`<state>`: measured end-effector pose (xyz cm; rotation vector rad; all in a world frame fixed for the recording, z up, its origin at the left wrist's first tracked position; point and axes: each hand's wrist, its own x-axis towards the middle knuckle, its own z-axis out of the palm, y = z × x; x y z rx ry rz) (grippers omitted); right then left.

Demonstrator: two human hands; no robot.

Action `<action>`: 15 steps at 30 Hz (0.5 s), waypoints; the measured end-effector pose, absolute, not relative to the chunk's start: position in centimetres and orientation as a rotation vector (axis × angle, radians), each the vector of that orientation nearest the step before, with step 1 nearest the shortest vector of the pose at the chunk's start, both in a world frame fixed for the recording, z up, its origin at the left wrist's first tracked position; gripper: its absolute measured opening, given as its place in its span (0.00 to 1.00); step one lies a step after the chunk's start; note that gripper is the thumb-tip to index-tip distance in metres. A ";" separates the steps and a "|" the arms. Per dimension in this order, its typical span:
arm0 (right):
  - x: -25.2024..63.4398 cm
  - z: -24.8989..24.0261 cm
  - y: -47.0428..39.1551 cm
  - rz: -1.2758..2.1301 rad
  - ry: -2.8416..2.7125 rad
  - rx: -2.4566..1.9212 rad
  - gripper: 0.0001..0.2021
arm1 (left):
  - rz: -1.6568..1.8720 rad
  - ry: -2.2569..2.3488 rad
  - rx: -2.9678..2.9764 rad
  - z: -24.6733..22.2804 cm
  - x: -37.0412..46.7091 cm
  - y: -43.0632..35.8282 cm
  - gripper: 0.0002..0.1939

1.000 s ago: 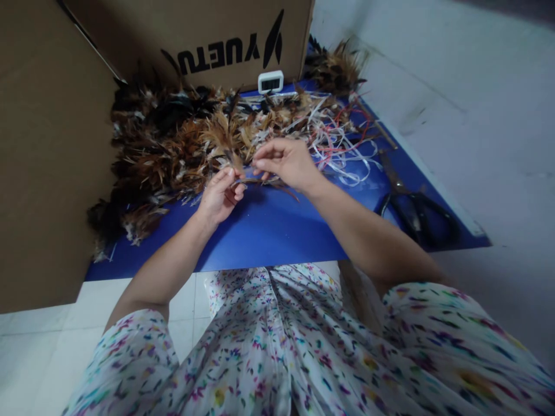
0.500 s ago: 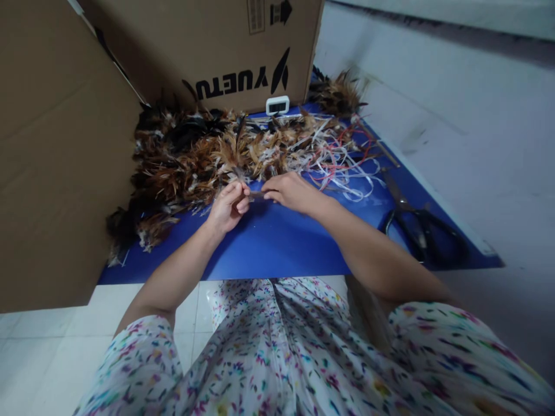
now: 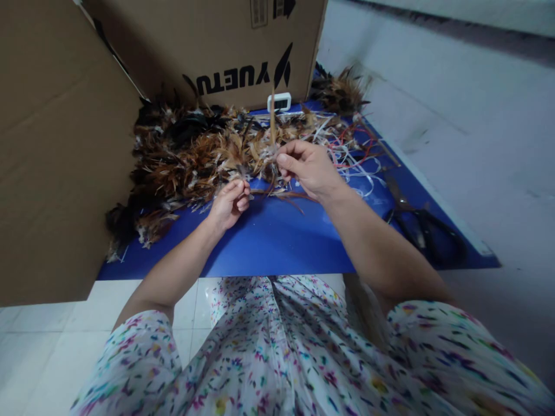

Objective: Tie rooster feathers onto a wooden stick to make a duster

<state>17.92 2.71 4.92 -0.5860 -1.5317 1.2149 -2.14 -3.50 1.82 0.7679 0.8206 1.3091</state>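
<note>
My left hand [image 3: 230, 203] is closed in a pinch at the front edge of the feather pile [image 3: 186, 156], on the quill ends of a small bunch of brown feathers [image 3: 236, 155]. Where that bunch ends and the pile behind it begins is hard to make out. To the right and a little higher, my right hand [image 3: 311, 169] pinches a single slim tan feather [image 3: 273, 118] between thumb and forefinger, its tip pointing up. Below the right hand, a few thin reddish-brown feathers [image 3: 295, 197] lie on the blue tabletop [image 3: 277, 242].
Large black-handled scissors [image 3: 422, 228] lie at the right. White and red strings [image 3: 353, 159] tangle beside the pile. A small white digital device [image 3: 279, 102] stands by the cardboard box [image 3: 243, 34]. Another cardboard panel [image 3: 56, 162] rises at the left, a pale wall [image 3: 455, 133] at the right.
My right hand has moved up and away from my left hand and now holds a feather upright. Thin feathers show on the table where it was. My left hand stays in place.
</note>
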 end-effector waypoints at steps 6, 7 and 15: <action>16.6 4.7 1.5 1.313 -1.488 -0.608 0.24 | 1.346 0.912 0.863 1.7 -1.7 -3.8 0.10; 16.5 4.7 1.3 1.313 -1.501 -0.614 0.24 | 1.359 0.915 0.882 1.6 -1.7 -3.8 0.11; 15.8 4.6 0.7 1.274 -1.575 -0.585 0.21 | 1.372 0.926 0.975 1.2 -1.7 -3.7 0.19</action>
